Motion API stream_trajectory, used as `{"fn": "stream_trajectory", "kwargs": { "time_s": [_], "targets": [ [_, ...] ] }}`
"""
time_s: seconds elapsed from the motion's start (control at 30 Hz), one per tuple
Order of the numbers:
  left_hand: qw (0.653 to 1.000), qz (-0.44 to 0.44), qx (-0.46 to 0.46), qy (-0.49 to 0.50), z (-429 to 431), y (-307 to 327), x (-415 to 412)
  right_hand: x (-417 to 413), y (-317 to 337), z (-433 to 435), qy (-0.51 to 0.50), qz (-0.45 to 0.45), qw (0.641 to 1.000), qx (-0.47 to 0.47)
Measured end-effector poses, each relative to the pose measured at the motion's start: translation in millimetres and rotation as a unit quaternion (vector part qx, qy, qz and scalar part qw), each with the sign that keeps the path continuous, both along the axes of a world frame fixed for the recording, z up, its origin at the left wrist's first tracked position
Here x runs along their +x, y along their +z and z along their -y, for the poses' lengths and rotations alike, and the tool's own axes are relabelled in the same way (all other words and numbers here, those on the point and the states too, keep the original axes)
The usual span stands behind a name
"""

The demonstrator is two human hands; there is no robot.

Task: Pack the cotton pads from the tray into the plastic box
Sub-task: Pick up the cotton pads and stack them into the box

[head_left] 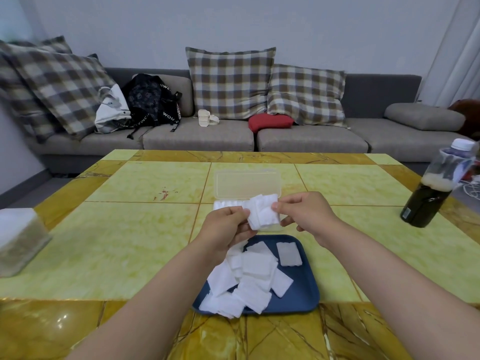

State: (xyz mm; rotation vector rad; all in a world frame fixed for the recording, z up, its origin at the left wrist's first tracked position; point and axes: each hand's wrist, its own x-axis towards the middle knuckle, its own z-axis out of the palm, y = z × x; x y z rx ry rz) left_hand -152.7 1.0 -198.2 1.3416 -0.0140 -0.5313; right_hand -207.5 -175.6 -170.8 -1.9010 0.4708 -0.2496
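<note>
Left hand (226,224): fingers curled, thumb and fingertips pinching the left edge of a small stack of white square cotton pads (263,213).
Right hand (304,214): thumb and forefinger nipping the stack's right edge, the other fingers loosely curled under it and holding nothing else as far as I can see.
Both hands together: close to each other, with only the stack between them, held up off the tabletop.
Where the stack is: in the air, right over the near end of the clear plastic box (246,183), whose lid lies open towards the sofa.
How the pads will handle, my guess: super light, soft and floppy. A single one would bend or flutter off, and a loose stack fans out if you only grab one corner.
Where to hold: squeeze the stack from two opposite edges so the layers stay squared up, which is pretty much this grip.
Box contents: a row of white pads already sits in the left part. How full the rest is I can't tell, the hands are in the way.
Dark blue plastic tray (301,292): just this side of the box, with a messy heap of loose white cotton pads (249,276) on it, one pad lying apart at the far right corner.
Yellow-green marbled tabletop (130,229): carries the box and the tray.
Progress, roughly: plenty left to pack.
</note>
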Motion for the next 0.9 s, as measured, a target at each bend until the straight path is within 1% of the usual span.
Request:
{"fn": "stream_trajectory", "kwargs": {
  "time_s": [0.1,0.23,0.33,0.47,0.57,0.63,0.67,0.73,0.8,0.83,0.9],
  "targets": [
    [1.0,0.017,0.015,0.003,-1.4,0.0,0.7,-1.9,7.8,2.2,0.03,0.018,0.999,0.009],
    [0.998,0.031,0.015,-0.047,-2.9,6.2,-3.9,-3.5,10.0,0.5,0.075,-0.004,0.997,-0.024],
    [0.996,0.039,0.013,-0.073,-2.3,9.6,-6.6,-2.5,6.3,-3.2,0.072,-0.01,0.996,-0.054],
    [0.996,0.027,-0.002,-0.085,-0.4,11.8,-7.6,-2.3,4.7,-4.9,0.066,-0.003,0.996,-0.067],
    [0.994,0.052,0.036,-0.085,-0.3,11.9,-8.0,-2.3,3.8,-6.0,0.079,0.0,0.993,-0.086],
    [0.994,0.063,0.07,-0.06,0.1,7.7,-5.9,-0.3,0.8,-1.6,0.081,0.001,0.991,-0.105],
    [0.994,0.064,0.082,-0.046,0.7,5.5,-5.2,0.2,-2.1,2.3,0.079,-0.007,0.988,-0.131],
    [0.993,0.064,0.1,-0.021,0.3,2.2,-3.2,1.7,-11.5,12.6,0.092,-0.047,0.967,-0.234],
    [0.991,0.069,0.114,-0.011,-1.2,-1.0,-0.8,-0.1,-21.7,19.9,0.137,-0.116,0.92,-0.347],
    [0.991,0.07,0.118,-0.01,-1.9,-2.0,0.3,-2.2,-25.2,21.3,0.161,-0.149,0.898,-0.382],
    [0.989,0.073,0.125,-0.005,-2.4,-3.7,2.9,-3.6,-30.4,21.7,0.189,-0.184,0.867,-0.423]
  ]
}}
